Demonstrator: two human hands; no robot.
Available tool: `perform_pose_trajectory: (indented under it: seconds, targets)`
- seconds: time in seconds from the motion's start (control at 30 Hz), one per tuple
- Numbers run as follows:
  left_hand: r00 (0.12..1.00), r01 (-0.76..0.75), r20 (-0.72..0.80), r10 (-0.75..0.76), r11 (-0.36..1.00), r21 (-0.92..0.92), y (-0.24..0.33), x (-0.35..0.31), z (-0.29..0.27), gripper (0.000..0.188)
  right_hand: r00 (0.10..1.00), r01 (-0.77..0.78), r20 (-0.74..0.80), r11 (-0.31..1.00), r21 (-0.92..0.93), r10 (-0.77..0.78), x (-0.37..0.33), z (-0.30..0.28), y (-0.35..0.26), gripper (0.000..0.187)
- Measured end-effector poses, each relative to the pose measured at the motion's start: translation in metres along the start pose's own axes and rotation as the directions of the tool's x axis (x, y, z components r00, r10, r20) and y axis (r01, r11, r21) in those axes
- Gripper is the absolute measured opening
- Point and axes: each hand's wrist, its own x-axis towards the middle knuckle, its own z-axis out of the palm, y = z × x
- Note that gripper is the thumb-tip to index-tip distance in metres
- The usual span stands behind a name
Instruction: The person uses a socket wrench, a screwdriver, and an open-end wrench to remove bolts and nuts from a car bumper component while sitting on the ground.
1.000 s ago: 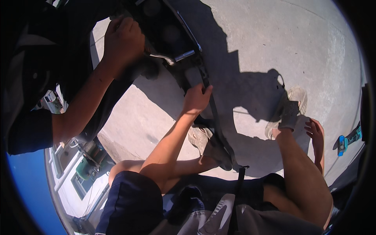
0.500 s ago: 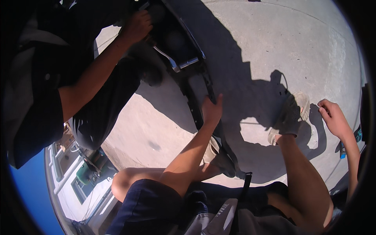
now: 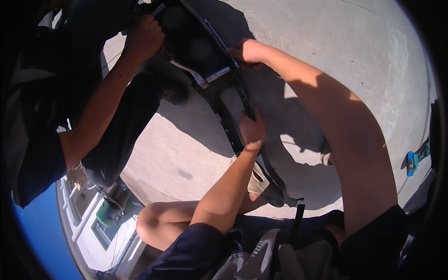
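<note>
Left hand [image 3: 252,130] is shut on the long black car part [image 3: 233,100] — right hand [image 3: 247,52] grips its top edge. Another person's hand [image 3: 144,39] holds it too.

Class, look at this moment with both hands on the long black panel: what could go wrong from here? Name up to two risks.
1. The left hand and right hand grip the thin edge of the long black plastic panel; fingers might get pinched if it shifts.
2. Another person's hand holds the far end near the silver metal bar, so uneven pulling could twist the panel.
</note>
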Motion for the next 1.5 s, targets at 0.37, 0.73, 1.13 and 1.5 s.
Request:
perform_pose_trajectory:
  seconds: [0.37,0.73,1.13,1.5]
  targets:
    - [0.997,-0.053,-0.057,0.052,0.999,-0.003,-0.005,0.002,0.003,0.035,0.968,0.021,-0.251,0.994,0.103,0.005,0.012,0.028,0.012,0.038]
    - [0.996,-0.083,-0.049,0.080,0.995,-0.058,-0.008,0.003,0.005,0.030,0.938,0.042,-0.346,0.999,0.013,-0.035,0.019,0.036,0.006,0.038]
    - [0.992,-0.118,-0.050,0.113,0.985,-0.124,-0.005,0.002,0.005,0.030,0.925,0.080,-0.376,0.995,0.055,-0.053,0.025,0.039,0.008,0.034]
    - [0.996,-0.079,-0.053,0.075,0.992,-0.098,-0.005,0.002,0.008,0.031,0.967,-0.050,-0.240,0.990,0.129,0.080,0.029,0.027,0.005,0.031]
